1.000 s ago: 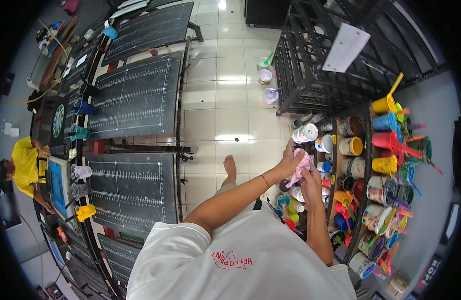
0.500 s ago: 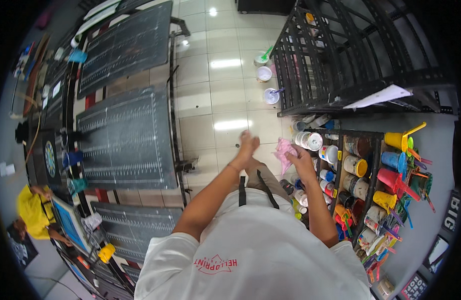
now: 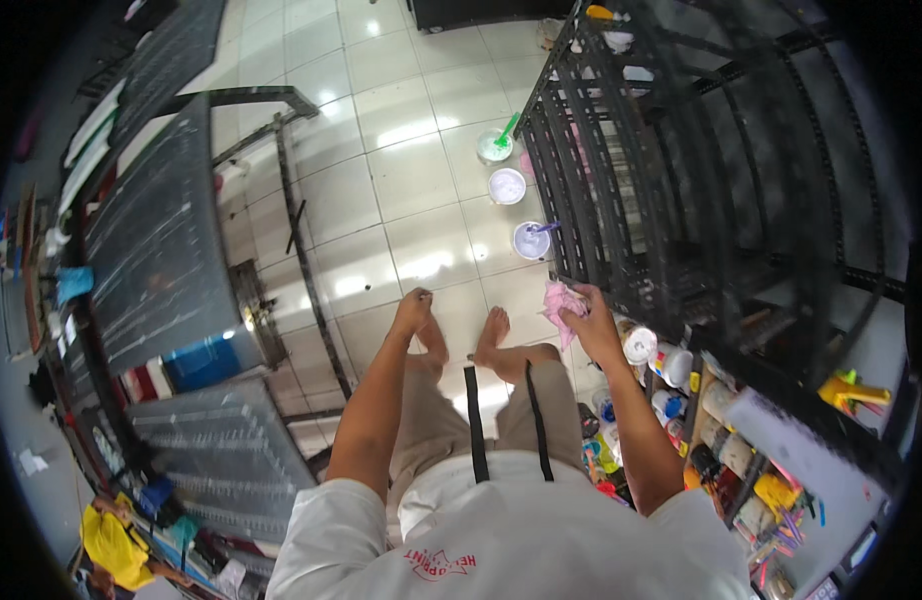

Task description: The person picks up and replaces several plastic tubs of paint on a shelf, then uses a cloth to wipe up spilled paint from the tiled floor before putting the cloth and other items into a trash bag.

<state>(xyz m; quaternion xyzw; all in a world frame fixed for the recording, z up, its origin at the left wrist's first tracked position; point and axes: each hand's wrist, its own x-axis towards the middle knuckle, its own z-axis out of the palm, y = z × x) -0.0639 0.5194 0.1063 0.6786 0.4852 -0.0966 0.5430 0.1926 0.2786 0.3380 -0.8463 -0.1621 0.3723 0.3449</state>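
Observation:
My right hand (image 3: 594, 328) is closed round a crumpled pink cloth (image 3: 561, 310), held in front of the black slotted-metal rack's near corner. My left hand (image 3: 413, 311) hangs above the tiled floor, its fingers curled. Whatever it may hold is too small or hidden to make out. Below the right forearm are a white-rimmed tub (image 3: 638, 343) and a white tub (image 3: 671, 365). Beyond the cloth, a white bucket with a purple-handled tool (image 3: 531, 240) stands on the floor.
The black rack (image 3: 571, 200) rises at the right. Another white bucket (image 3: 507, 186) and one with a green tool (image 3: 494, 147) stand along its side. Dark printing boards (image 3: 216, 455) line the left. A person in yellow (image 3: 116, 545) is at the lower left.
My view has moved forward along the rack, so the floor buckets appear nearer. The pink cloth stays in my right hand. My left hand has swung to the left, and both bare feet now show.

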